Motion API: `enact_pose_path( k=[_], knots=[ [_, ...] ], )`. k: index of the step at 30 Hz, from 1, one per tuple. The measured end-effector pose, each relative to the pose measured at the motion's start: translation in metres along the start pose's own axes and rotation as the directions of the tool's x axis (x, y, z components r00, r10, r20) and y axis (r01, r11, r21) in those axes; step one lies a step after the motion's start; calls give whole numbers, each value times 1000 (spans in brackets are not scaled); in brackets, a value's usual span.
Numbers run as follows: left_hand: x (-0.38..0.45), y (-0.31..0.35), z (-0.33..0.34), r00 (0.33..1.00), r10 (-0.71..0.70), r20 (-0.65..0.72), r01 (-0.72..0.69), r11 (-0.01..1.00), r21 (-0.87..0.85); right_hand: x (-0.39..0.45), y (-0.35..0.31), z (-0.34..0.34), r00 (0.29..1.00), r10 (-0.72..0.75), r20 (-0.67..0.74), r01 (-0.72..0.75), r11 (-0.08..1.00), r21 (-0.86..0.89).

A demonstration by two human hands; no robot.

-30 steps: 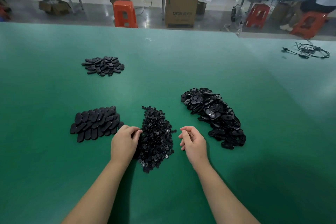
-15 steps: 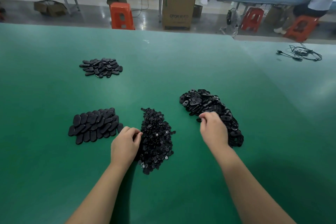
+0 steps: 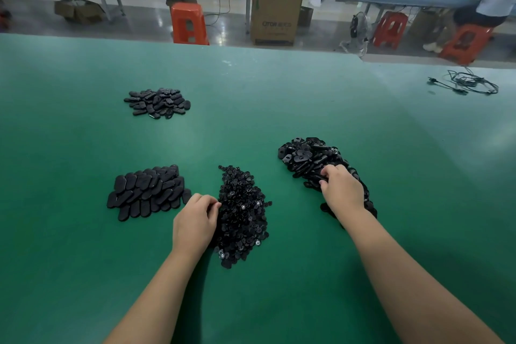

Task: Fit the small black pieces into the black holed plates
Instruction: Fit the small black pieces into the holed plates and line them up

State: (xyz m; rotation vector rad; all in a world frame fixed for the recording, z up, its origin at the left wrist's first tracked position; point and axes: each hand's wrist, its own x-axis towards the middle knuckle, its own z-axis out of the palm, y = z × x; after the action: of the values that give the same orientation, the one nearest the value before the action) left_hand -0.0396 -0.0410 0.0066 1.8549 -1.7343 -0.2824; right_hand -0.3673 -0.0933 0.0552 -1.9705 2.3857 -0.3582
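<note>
green matting [image 3: 251, 109] keeps four black heaps apart, likely so parts stay sorted. the left hand [image 3: 194, 225] curls at the edge of the small black pieces [image 3: 241, 215]; whether it pinches one i cannot tell. the right hand [image 3: 342, 191] curls onto the holed plates [image 3: 304, 156], seemingly picking one.
</note>
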Motion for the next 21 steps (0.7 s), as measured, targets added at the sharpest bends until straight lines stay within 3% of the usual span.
enact_pose_path(
  k=[10,14,17,21],
  knots=[
    [-1,1,0,1000,9,-5,-9,999,-49,-4,2,-2,1000,1,-7,-1,999,48],
    [-1,1,0,1000,-13,-25,11,996,-89,-8,-4,-3,998,8,-69,7,978,208],
    [0,0,1,999,-24,-29,20,994,-107,-11,-12,-3,995,-11,97,-26,928,372],
    [0,-1,2,999,-20,-30,17,995,-99,-24,-19,9,953,-61,297,-48,937,345]
  ],
)
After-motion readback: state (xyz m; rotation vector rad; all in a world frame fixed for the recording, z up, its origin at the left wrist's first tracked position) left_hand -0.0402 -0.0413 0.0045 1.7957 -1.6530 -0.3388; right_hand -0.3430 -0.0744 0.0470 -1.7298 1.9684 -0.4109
